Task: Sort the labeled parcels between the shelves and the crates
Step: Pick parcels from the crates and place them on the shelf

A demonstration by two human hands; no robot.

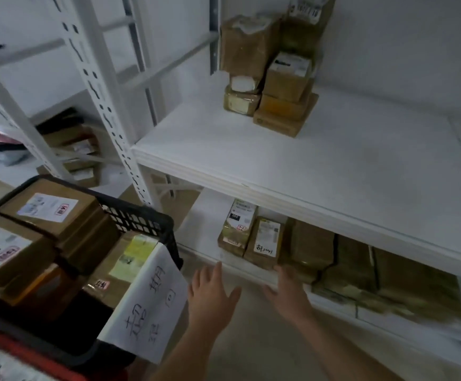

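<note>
White metal shelving (292, 160) fills the centre and right of the frame, its upper board bare except for a small stack of brown cardboard parcels (273, 78) at the top centre, pushed back near the wall. On the lower shelf (204, 215), at centre right, a row of taped brown parcels (333, 257) runs toward the right edge; the two leftmost (248, 235) stand on end and carry white labels, one with a handwritten note. The parcels farther right are blurred and their labels cannot be read.

A black plastic crate (146, 215) occupies the lower left, piled with labeled boxes (47, 213) that rise above its rim. A white sheet of paper (149, 298) with handwritten characters hangs over the crate's near corner, just beside the left forearm. Part of a red crate (31, 358) shows beneath it at the bottom left. More parcels (72, 149) sit on a low shelf at the left, behind a perforated white upright (105, 105).

At bottom centre, both bare hands reach toward the lower shelf. The left hand (212, 295) is spread flat, fingers apart, holding nothing and touching nothing. The right hand (287, 290) is likewise spread and empty, its fingertips just at the shelf's front edge below the labeled parcels; whether they touch cannot be told.
</note>
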